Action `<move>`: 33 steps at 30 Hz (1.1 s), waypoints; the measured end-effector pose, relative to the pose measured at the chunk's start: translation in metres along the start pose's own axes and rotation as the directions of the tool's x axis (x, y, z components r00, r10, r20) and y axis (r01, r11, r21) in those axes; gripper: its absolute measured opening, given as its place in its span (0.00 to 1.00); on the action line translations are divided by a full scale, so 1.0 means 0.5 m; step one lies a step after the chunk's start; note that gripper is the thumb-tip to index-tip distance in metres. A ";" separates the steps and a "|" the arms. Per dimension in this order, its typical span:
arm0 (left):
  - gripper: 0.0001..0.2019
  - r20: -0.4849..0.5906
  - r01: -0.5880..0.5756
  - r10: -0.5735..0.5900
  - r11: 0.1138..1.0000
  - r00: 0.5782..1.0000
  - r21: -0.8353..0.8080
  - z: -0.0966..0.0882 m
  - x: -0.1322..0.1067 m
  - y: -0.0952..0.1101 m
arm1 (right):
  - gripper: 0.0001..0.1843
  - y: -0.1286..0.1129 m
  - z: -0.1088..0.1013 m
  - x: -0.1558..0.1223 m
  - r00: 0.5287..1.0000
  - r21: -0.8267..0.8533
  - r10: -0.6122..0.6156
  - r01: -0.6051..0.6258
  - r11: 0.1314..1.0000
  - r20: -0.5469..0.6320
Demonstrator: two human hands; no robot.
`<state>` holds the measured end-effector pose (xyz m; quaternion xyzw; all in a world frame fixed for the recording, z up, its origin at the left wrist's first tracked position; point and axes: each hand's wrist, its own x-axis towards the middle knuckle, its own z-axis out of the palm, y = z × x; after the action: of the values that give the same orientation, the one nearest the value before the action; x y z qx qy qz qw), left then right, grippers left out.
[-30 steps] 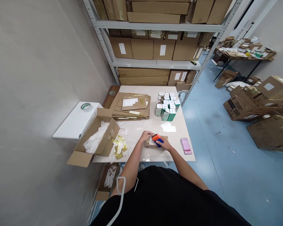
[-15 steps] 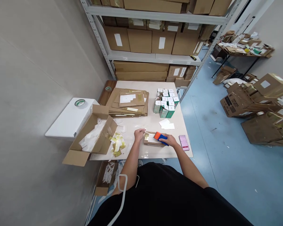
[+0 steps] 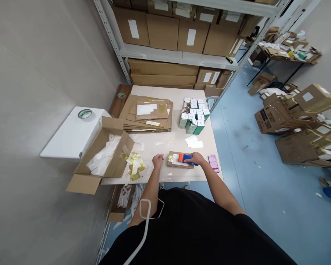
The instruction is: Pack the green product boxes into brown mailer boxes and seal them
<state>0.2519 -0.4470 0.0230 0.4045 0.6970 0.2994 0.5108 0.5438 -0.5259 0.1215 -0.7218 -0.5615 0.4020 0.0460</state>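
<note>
A small flat cardboard box [image 3: 170, 163] with a white label and a strip of yellowish tape lies near the table's front edge. My right hand [image 3: 198, 158] is closed round the blue handle of a scraper [image 3: 181, 157]. Its orange end rests on or just above the white label; I cannot tell which. To the left of the box, my left hand [image 3: 158, 160] is closed in a pinch, apart from the box, and whatever it may hold is too small to make out. A crumpled heap of tape and paper [image 3: 135, 163] lies further left on the table.
Flattened cardboard [image 3: 147, 123] is stacked at the back left, and several green-and-white small boxes [image 3: 194, 116] stand back right. White paper slips [image 3: 194, 142] and a phone [image 3: 213, 163] lie at the right. An open carton [image 3: 121, 154] of white material is at the left.
My left hand has drawn away from the box's left end, slightly left. The scraper has shifted a little left over the label. The camera view has tilted slightly downward.
</note>
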 end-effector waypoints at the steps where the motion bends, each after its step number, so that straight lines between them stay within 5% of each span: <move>1: 0.10 -0.001 0.017 -0.017 1.000 1.000 -0.002 0.004 0.003 -0.007 | 0.31 0.000 -0.001 0.004 1.000 0.001 0.002 -0.002 1.000 0.009; 16: 0.14 0.063 0.186 -0.180 0.977 0.982 -0.104 0.091 0.020 -0.081 | 0.33 -0.018 -0.008 0.019 0.994 -0.087 0.100 -0.096 0.992 0.040; 24: 0.30 -0.021 0.159 -0.159 0.987 0.987 0.023 0.093 -0.009 -0.106 | 0.31 -0.028 -0.013 0.010 0.993 -0.128 0.111 -0.105 0.986 0.046; 29: 0.18 -0.012 0.052 -0.051 0.991 0.999 0.127 0.079 -0.011 -0.080 | 0.32 -0.030 -0.011 0.008 0.993 -0.132 0.111 -0.104 0.986 0.043; 33: 0.21 0.163 -0.134 0.104 0.973 0.981 0.189 0.082 -0.024 -0.056 | 0.29 -0.035 -0.014 0.009 0.994 -0.176 0.092 -0.082 0.981 0.055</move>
<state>0.2854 -0.4710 -0.0070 0.5162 0.6569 0.2268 0.5006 0.5350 -0.5133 0.1328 -0.7340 -0.5634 0.3756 -0.0523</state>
